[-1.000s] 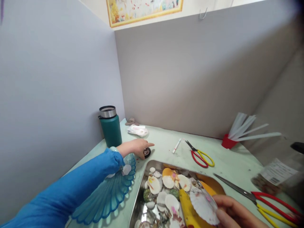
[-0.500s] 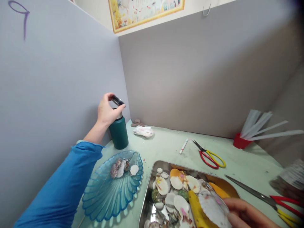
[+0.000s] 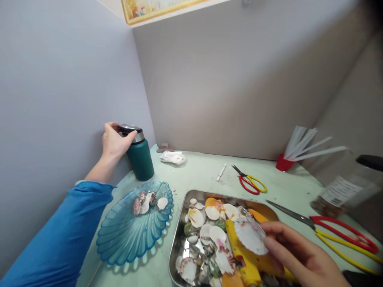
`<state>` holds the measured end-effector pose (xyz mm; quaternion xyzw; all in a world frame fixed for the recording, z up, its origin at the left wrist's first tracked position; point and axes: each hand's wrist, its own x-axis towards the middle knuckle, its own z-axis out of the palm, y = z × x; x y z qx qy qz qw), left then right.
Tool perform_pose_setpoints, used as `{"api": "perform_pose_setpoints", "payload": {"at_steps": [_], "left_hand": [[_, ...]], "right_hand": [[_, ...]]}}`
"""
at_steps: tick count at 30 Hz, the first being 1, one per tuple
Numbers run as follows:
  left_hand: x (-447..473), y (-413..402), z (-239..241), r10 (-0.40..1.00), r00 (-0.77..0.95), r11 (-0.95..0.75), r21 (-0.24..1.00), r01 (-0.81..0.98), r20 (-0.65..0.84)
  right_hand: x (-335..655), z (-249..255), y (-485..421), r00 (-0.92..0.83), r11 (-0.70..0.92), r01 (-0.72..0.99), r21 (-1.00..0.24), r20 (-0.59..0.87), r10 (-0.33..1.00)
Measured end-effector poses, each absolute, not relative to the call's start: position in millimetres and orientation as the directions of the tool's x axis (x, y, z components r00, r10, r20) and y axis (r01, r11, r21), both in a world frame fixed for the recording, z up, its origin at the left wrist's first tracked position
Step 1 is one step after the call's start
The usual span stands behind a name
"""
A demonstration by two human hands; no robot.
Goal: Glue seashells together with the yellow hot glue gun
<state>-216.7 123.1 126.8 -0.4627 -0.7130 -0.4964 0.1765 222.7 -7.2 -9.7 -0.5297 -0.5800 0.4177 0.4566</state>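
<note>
My left hand (image 3: 115, 141) is closed around the black lid (image 3: 129, 128) at the mouth of a dark green bottle (image 3: 141, 159), by the left panel. Thumb and fingers of my right hand (image 3: 295, 247) pinch a large white scallop shell (image 3: 249, 236) by its edge. That shell is held over a metal tray (image 3: 176, 243) with many shells and a yellow tool resembling a glue gun (image 3: 249, 269), partly hidden by the shell and my hand. To the left, a blue scalloped glass plate (image 3: 128, 243) carries several shells (image 3: 145, 203) near its far side.
Small scissors (image 3: 249, 181) and a white marker (image 3: 222, 172) lie behind the tray; larger scissors (image 3: 314, 223) lie at right. A red cup (image 3: 284, 162) holds translucent sticks. A clear jar (image 3: 338, 195) stands far right. A white plastic packet (image 3: 173, 157) rests near the back corner.
The lid has come down from above the bottle onto its mouth, with my left hand on it. My right hand has brought the shell further into view. The camera view has shifted.
</note>
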Motion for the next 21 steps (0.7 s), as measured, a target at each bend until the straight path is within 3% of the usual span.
{"api": "perform_pose_setpoints", "payload": {"at_steps": [5,9,11,12,13,16,19,21], "left_hand": [[-218,124,124,0.468,-0.463,0.039,0.506,0.862,0.752],[-183,107,127,0.268,-0.193,-0.087,0.223,0.971,0.944],[-149,92,128,0.286,-0.018,-0.219,0.083,0.972,0.958],[-129,84,128,0.359,0.058,-0.303,0.058,0.951,0.932],[-109,76,127,0.450,0.129,-0.403,0.072,0.912,0.884],[-49,51,116,0.720,0.307,-0.592,0.320,0.740,0.622],[-5,30,97,0.822,0.366,-0.569,0.596,0.567,0.436],[12,19,84,0.868,0.381,-0.468,0.778,0.419,0.317]], "right_hand": [[214,8,-14,-0.044,0.071,0.226,-0.972,0.062,0.997],[210,10,-18,-0.075,0.082,0.188,-0.979,0.069,0.995],[207,11,-19,-0.116,0.089,0.140,-0.986,0.073,0.991],[205,12,-20,-0.132,0.083,0.103,-0.991,0.069,0.989],[204,13,-21,-0.152,0.084,0.056,-0.995,0.075,0.986],[199,15,-23,-0.191,0.109,-0.035,-0.993,0.114,0.975],[195,17,-26,-0.180,0.201,-0.075,-0.977,0.211,0.961],[194,18,-28,-0.180,0.246,-0.079,-0.966,0.256,0.950]]}}
